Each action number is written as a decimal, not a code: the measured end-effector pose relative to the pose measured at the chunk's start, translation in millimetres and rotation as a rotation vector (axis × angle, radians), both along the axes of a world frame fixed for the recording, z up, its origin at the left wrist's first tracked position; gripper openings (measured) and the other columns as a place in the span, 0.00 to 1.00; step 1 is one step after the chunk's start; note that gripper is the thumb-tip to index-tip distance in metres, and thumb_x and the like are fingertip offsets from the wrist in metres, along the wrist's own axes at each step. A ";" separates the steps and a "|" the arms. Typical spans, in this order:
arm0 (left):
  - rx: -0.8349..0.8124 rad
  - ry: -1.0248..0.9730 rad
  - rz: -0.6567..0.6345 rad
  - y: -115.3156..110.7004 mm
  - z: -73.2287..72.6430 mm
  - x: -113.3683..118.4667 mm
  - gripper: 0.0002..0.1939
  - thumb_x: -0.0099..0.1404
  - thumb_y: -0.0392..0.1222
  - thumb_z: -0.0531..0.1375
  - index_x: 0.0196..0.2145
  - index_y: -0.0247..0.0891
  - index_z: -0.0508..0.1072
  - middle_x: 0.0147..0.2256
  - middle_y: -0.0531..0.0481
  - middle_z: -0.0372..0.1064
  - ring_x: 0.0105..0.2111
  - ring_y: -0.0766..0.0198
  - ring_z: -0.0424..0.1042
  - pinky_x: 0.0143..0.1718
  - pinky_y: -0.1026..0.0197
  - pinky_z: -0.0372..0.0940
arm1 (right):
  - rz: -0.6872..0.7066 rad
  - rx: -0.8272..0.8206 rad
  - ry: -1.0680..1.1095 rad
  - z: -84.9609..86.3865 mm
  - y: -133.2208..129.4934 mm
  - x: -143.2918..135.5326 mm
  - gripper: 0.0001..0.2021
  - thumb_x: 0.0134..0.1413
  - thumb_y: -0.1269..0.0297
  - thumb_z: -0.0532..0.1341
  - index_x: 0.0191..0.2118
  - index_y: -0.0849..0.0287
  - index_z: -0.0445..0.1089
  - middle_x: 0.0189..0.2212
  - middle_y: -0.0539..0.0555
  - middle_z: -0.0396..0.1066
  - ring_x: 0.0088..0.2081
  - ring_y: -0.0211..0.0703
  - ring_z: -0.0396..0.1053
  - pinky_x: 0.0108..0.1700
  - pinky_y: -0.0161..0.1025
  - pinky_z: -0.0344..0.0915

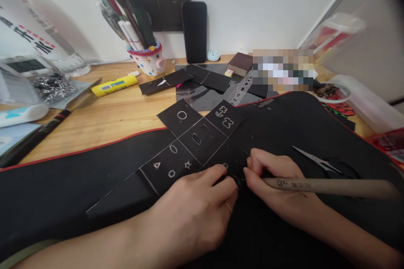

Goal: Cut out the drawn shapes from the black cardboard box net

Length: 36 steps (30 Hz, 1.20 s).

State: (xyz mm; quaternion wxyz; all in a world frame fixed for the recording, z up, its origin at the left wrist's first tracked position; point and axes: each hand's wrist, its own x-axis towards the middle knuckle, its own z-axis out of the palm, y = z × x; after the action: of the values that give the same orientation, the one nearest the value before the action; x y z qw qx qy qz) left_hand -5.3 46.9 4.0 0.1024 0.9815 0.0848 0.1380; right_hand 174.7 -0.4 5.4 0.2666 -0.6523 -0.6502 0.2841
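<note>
A cross-shaped black card [217,132] lies on the black mat, its panels divided by pale lines. Small cut or outlined shapes mark it: flowers, a star, a triangle, ovals and polygons. My left hand [202,201] presses on the lower panel with bent fingers, a ring on one of them. My right hand [274,180] is closed around a wooden-handled carving knife [318,187], with printed characters on the handle. Its tip is hidden by my fingers, close to the card's right panel and a small greenish outline.
Scissors [318,159] lie on the mat [57,193] at right. Behind are a yellow glue stick [115,85], a shape stencil [242,88], black card strips [166,82], a cup of brushes [147,59] and a phone [194,31]. A black pen [38,134] lies at left.
</note>
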 end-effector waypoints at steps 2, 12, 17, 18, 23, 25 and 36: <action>-0.007 0.002 0.002 -0.1 0.3 0.3 0.17 0.65 0.31 0.44 0.33 0.31 0.72 0.37 0.44 0.68 0.38 0.56 0.67 0.29 0.60 0.71 | 0.002 -0.009 -0.004 0.3 -0.3 0.2 0.14 0.47 0.74 0.52 0.19 0.56 0.45 0.15 0.44 0.49 0.18 0.32 0.49 0.19 0.32 0.48; -0.029 -0.016 0.000 -0.7 0.5 -2.1 0.18 0.65 0.31 0.44 0.32 0.30 0.73 0.38 0.43 0.68 0.39 0.54 0.66 0.28 0.59 0.71 | 0.010 -0.038 0.001 0.2 -1.1 1.8 0.14 0.48 0.73 0.52 0.19 0.56 0.45 0.15 0.44 0.49 0.18 0.32 0.49 0.19 0.33 0.48; 0.006 -0.004 -0.002 0.3 1.0 -1.4 0.18 0.66 0.31 0.42 0.39 0.30 0.72 0.38 0.44 0.68 0.38 0.56 0.66 0.29 0.61 0.70 | 0.019 -0.020 -0.015 -0.4 -0.9 2.1 0.14 0.48 0.75 0.52 0.19 0.56 0.45 0.15 0.43 0.48 0.17 0.32 0.48 0.19 0.32 0.47; 0.013 0.005 -0.003 0.3 1.2 -1.2 0.18 0.66 0.31 0.42 0.41 0.30 0.71 0.38 0.44 0.67 0.38 0.57 0.66 0.29 0.62 0.69 | 0.023 -0.018 -0.018 -0.5 -1.0 2.1 0.14 0.48 0.75 0.52 0.19 0.56 0.45 0.15 0.43 0.48 0.17 0.32 0.48 0.18 0.32 0.47; 0.035 0.006 0.008 -0.1 2.1 -1.1 0.19 0.66 0.31 0.42 0.42 0.30 0.70 0.38 0.45 0.67 0.37 0.59 0.66 0.27 0.63 0.68 | 0.033 0.003 -0.027 -0.2 -2.6 2.6 0.14 0.48 0.75 0.52 0.19 0.56 0.44 0.15 0.43 0.48 0.17 0.31 0.48 0.18 0.32 0.46; 0.036 -0.001 0.012 -0.2 1.9 -1.1 0.19 0.66 0.31 0.42 0.42 0.30 0.71 0.37 0.45 0.67 0.36 0.59 0.66 0.27 0.64 0.68 | 0.033 0.006 -0.025 0.3 -3.1 2.8 0.14 0.47 0.75 0.52 0.19 0.56 0.45 0.15 0.43 0.47 0.17 0.31 0.48 0.18 0.32 0.47; 0.048 -0.028 0.020 0.7 -0.5 -1.1 0.19 0.66 0.31 0.42 0.42 0.30 0.71 0.37 0.45 0.68 0.36 0.59 0.67 0.27 0.64 0.68 | 0.027 0.007 0.021 0.7 -0.7 -0.2 0.14 0.47 0.75 0.52 0.18 0.56 0.45 0.14 0.43 0.48 0.17 0.30 0.47 0.18 0.31 0.46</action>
State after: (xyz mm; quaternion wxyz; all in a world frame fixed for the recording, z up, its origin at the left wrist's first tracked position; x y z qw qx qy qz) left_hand -6.4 47.6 3.5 0.0786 0.9807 0.0900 0.1545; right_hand 174.5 -1.1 6.1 0.2720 -0.6395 -0.6570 0.2924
